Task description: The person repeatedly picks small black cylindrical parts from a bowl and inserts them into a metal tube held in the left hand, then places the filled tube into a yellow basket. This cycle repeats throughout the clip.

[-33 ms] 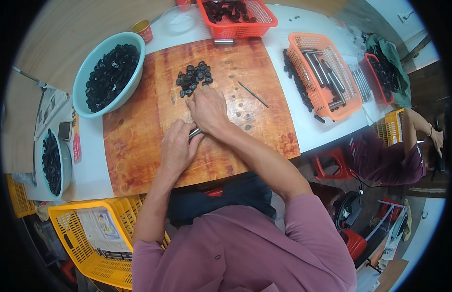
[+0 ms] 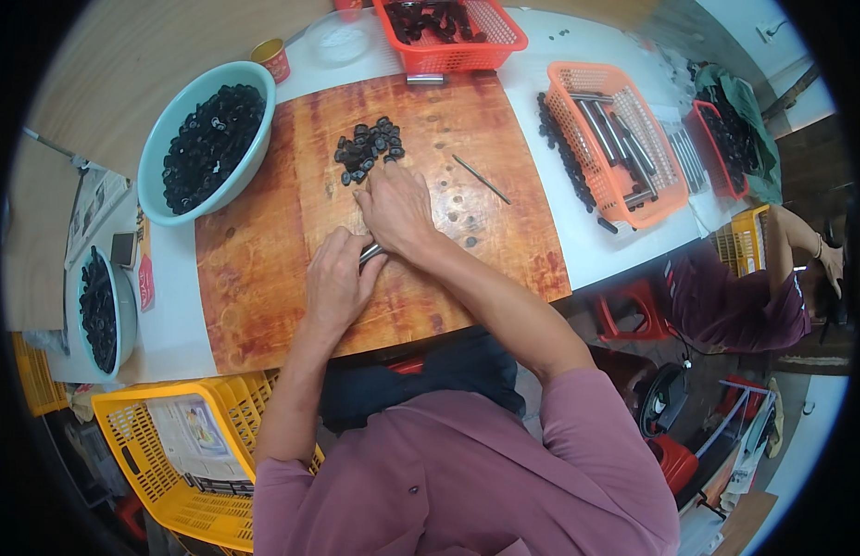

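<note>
My left hand is closed round a short shiny metal tube, low over the stained wooden board. One end of the tube sticks out between thumb and fingers. My right hand reaches over to the near edge of a small pile of black ring-like parts on the board. Its fingers are bent downward and drawn together; their tips are hidden, so anything pinched there does not show. Right of the pile lies a thin metal rod, touched by neither hand.
Left stand a large pale-green basin and a smaller bowl, both holding black parts. A red basket is at the back; an orange basket with metal tubes is at right. Yellow crates stand lower left; another person sits at right.
</note>
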A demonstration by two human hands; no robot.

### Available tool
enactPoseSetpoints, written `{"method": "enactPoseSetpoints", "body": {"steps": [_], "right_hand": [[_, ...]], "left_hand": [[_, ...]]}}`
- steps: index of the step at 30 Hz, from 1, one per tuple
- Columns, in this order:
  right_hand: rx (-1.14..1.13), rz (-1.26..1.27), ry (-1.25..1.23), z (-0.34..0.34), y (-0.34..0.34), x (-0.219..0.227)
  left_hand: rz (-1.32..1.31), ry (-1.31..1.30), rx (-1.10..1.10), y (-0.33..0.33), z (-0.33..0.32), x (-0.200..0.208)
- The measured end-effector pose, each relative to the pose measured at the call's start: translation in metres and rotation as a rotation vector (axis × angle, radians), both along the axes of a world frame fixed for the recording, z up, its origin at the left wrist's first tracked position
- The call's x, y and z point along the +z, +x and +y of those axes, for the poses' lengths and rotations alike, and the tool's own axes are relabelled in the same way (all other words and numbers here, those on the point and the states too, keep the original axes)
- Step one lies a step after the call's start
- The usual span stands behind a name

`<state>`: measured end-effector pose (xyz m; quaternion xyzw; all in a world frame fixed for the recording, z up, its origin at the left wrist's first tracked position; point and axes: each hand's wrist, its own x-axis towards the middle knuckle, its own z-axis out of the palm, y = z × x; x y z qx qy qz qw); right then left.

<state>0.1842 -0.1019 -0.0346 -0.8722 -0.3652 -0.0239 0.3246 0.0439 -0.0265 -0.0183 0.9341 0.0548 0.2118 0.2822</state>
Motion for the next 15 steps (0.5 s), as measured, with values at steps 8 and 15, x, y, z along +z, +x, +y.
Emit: {"method": "enactPoseSetpoints", "body": {"steps": [8,15], "right_hand": [[-0.016,0.039,0.040,-0.004,-0.003,-0.005],[-0.019,-0.019,0.056,-0.004,-0.003,-0.007]], "left_hand": [[0.067,-0.070,-0.001,-0.001,0.000,0.003],[0.148,-0.019,-0.044,0.009,0.001,0.014]]}}
